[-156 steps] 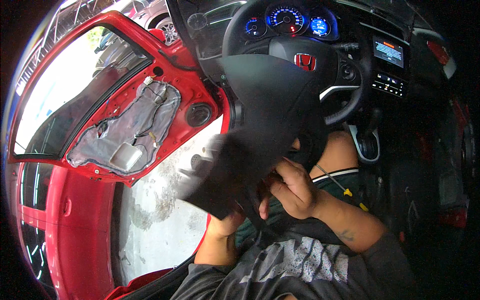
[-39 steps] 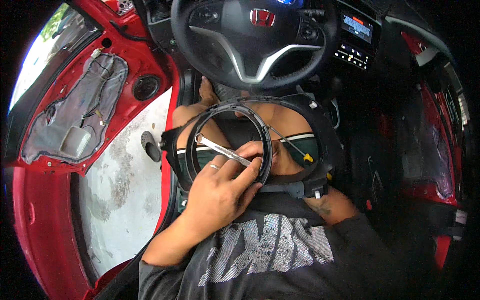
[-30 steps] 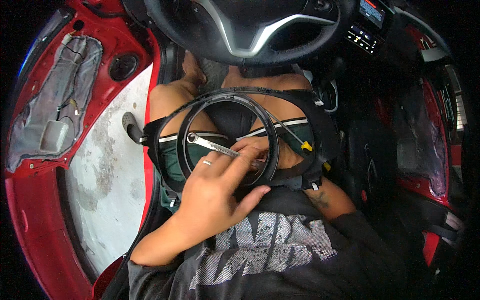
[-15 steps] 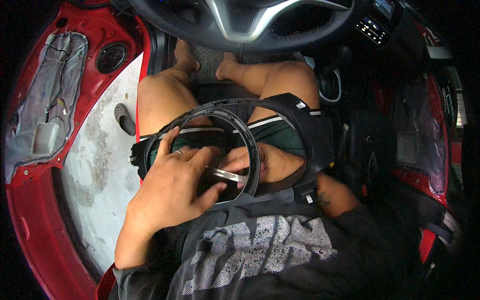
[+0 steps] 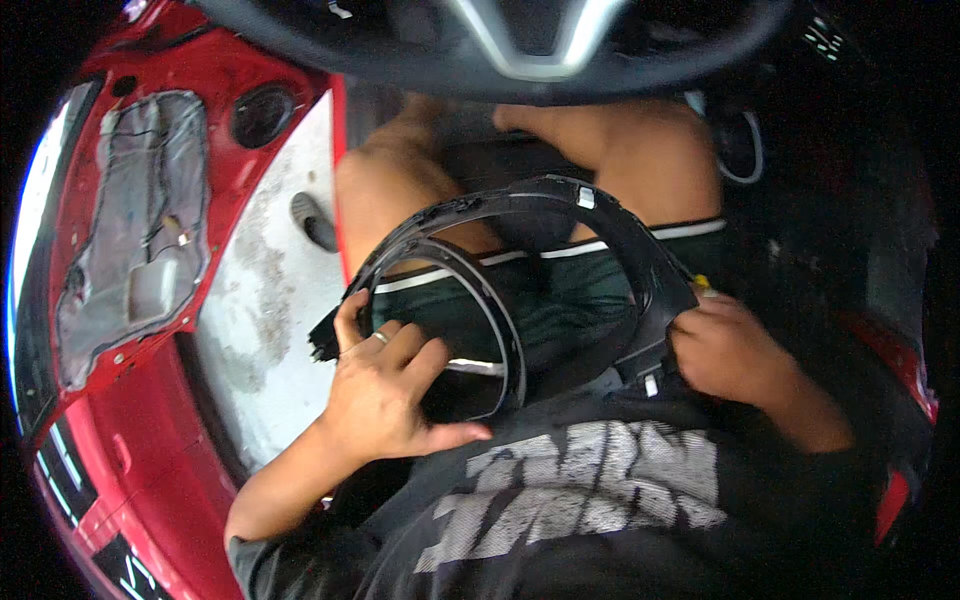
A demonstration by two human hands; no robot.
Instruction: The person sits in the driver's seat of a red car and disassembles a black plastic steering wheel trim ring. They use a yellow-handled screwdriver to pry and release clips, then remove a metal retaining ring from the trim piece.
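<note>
A black plastic trim frame (image 5: 455, 207) with a large curved opening and a smaller inner ring (image 5: 515, 335) lies tilted over my lap. My left hand (image 5: 385, 390), a ring on one finger, holds its left side: the index finger bends over the rim, the other fingers curl into the inner ring, and the thumb points out to the right. Inside that ring shows a thin silvery strip (image 5: 475, 367), partly hidden. My right hand (image 5: 725, 345) is closed at the frame's right edge, beside a yellow clip (image 5: 702, 282); its fingertips are hidden.
A steering wheel (image 5: 540, 85) spans the top, above my bare legs (image 5: 640, 150). To the left, a red car door (image 5: 225, 175) stands open with its inner panel off. A grey shoe (image 5: 313, 222) lies on the pale floor (image 5: 270, 300). The right side is dark.
My right hand has come out from inside the frame's opening to its right edge. The left hand's fingers have shifted slightly on the ring. The whole view has swung, moving everything rightward.
</note>
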